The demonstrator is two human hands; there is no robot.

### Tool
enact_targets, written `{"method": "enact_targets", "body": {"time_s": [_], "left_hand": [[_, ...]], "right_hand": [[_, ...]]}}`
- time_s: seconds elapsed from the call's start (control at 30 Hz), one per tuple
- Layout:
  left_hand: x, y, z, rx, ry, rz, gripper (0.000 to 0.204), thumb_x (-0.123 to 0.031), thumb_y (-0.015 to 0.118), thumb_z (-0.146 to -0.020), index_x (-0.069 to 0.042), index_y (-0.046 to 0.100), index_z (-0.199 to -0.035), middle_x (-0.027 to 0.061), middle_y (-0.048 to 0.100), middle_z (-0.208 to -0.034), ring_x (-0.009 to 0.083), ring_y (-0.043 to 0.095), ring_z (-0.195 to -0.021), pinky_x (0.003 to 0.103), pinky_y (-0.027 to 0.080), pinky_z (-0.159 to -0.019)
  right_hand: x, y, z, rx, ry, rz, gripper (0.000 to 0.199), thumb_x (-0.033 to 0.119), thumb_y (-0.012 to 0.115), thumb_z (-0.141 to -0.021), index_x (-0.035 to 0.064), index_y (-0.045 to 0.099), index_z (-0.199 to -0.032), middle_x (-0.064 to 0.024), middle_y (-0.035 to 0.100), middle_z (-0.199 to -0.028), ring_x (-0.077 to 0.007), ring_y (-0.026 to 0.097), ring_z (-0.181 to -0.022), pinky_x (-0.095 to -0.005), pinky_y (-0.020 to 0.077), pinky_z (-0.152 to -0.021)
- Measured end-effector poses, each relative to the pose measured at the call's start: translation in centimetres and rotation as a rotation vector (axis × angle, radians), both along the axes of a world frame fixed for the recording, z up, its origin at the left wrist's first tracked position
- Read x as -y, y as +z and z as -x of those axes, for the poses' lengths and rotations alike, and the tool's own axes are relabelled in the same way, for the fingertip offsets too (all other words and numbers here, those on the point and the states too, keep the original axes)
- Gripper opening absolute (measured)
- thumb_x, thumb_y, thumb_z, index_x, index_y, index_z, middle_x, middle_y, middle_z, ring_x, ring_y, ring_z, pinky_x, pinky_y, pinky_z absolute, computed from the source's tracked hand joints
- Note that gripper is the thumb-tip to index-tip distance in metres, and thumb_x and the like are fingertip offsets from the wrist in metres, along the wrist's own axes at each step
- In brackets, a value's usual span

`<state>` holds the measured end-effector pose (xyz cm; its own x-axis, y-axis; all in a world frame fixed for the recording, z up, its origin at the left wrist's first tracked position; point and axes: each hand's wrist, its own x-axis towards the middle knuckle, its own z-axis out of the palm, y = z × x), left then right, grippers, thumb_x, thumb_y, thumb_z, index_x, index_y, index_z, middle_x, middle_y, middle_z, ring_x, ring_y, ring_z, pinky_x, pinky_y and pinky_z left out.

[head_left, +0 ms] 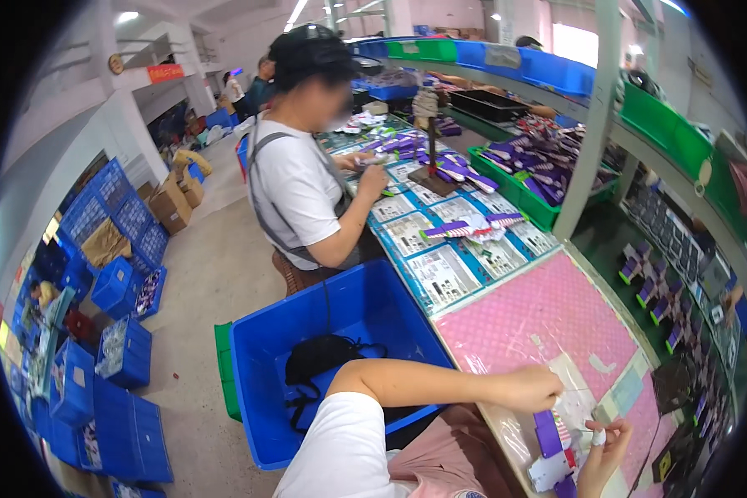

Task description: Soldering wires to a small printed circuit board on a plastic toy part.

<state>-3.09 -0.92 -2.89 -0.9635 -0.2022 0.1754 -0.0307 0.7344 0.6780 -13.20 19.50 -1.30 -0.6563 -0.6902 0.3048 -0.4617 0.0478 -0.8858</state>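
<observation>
My left hand (529,389) is closed above the near end of the pink table, its fingers curled together; whatever they pinch is hidden or too small to see. Lower down, my right hand (606,452) has thumb and fingers drawn together, with a small white bit (598,437) at the fingertips; I cannot tell whether it is held or wrapped on a finger. Between and below the hands lies a purple and white fabric piece (548,438) with a striped part. A white fabric part (548,471) and another purple end adjoin it at the table's near edge.
A big blue bin (261,365) with a black bag (324,357) inside stands left of the table. Beyond the pink cover (539,307), a co-worker (295,166) handles small pieces. A green crate (548,212) holds purple items. A grey post (593,124) rises at the right.
</observation>
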Motion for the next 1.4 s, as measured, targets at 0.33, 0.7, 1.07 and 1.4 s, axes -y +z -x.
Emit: {"method": "enact_targets", "body": {"time_s": [0.33, 0.7, 1.07, 1.4], "left_hand": [[-4.9, -0.6, 10.7, 0.406, -0.482, 0.111, 0.013, -0.018, 0.066, -0.062, -0.005, 0.065, -0.065, 0.0149, 0.060, -0.060, 0.0298, 0.061, -0.060, 0.038, 0.047, -0.051], [-3.6, 5.0, 6.0, 0.582, -0.239, -1.010, 0.034, -0.005, 0.060, -0.080, 0.003, 0.054, -0.113, 0.0019, 0.059, -0.078, 0.0038, 0.052, -0.064, 0.018, 0.040, -0.054], [-3.2, 3.3, 4.3, 0.234, 0.076, -0.746, 0.018, -0.005, 0.064, -0.079, 0.001, 0.058, -0.095, 0.0046, 0.061, -0.082, 0.0021, 0.050, -0.061, 0.016, 0.038, -0.051], [-4.8, 3.3, 4.1, 0.115, 0.169, -0.813, 0.012, 0.003, 0.061, -0.078, 0.001, 0.056, -0.089, -0.0044, 0.050, -0.057, -0.0026, 0.040, -0.048, 0.014, 0.028, -0.043]], "right_hand": [[-0.4, -2.0, -2.7, 0.060, 0.042, 0.069, 0.034, 0.003, 0.043, -0.088, -0.0016, 0.029, -0.119, -0.0139, 0.063, -0.090, -0.0201, 0.059, -0.078, -0.0325, 0.0437, -0.077], [-1.6, 0.6, 0.4, 0.987, -0.059, 0.143, 0.017, 0.010, 0.054, -0.087, -0.0041, 0.054, -0.097, -0.0100, 0.062, -0.079, -0.0079, 0.053, -0.057, -0.0191, 0.0418, -0.049], [-0.9, 0.3, -0.1, 0.904, -0.129, 0.176, 0.017, 0.006, 0.051, -0.088, -0.0026, 0.055, -0.102, -0.0052, 0.060, -0.078, -0.0069, 0.051, -0.062, -0.0190, 0.0417, -0.057], [0.1, -0.6, -0.6, 0.308, -0.217, -0.017, 0.013, 0.005, 0.062, -0.078, -0.0015, 0.062, -0.089, -0.0080, 0.059, -0.071, -0.0127, 0.053, -0.054, -0.0244, 0.0414, -0.048]]}}
